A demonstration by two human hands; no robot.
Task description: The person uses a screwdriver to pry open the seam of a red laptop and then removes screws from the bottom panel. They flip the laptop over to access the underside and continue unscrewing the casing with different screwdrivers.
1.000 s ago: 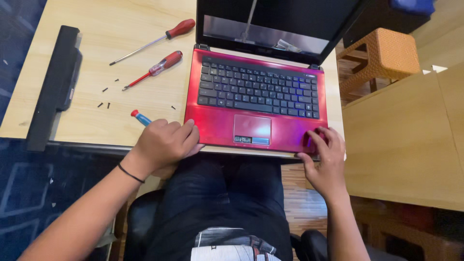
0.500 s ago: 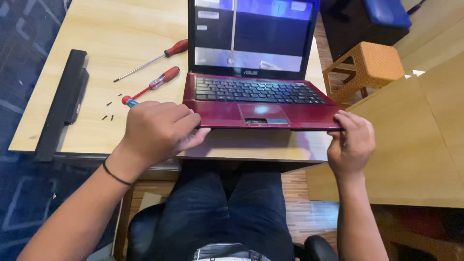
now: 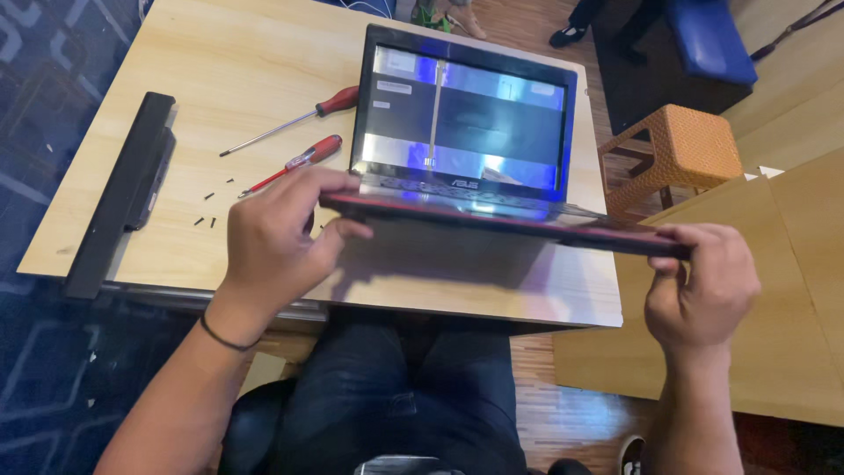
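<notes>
A red laptop (image 3: 492, 220) with its lid open is lifted off the light wooden table (image 3: 229, 79), its base seen almost edge-on. My left hand (image 3: 272, 233) grips the base's front left corner. My right hand (image 3: 703, 281) grips the front right corner, out past the table's right edge. The dark glossy screen (image 3: 466, 119) faces me and shows reflections.
Two red-handled screwdrivers (image 3: 299, 158) and several small dark screws (image 3: 211, 207) lie on the table left of the laptop. A long black battery pack (image 3: 123, 189) lies by the left edge. A woven orange stool (image 3: 677, 154) and wooden panels (image 3: 791, 281) stand to the right.
The laptop went from lying flat on the table to being raised by both hands, front edge tilted up toward me. A blue-handled tool near my left hand is no longer visible.
</notes>
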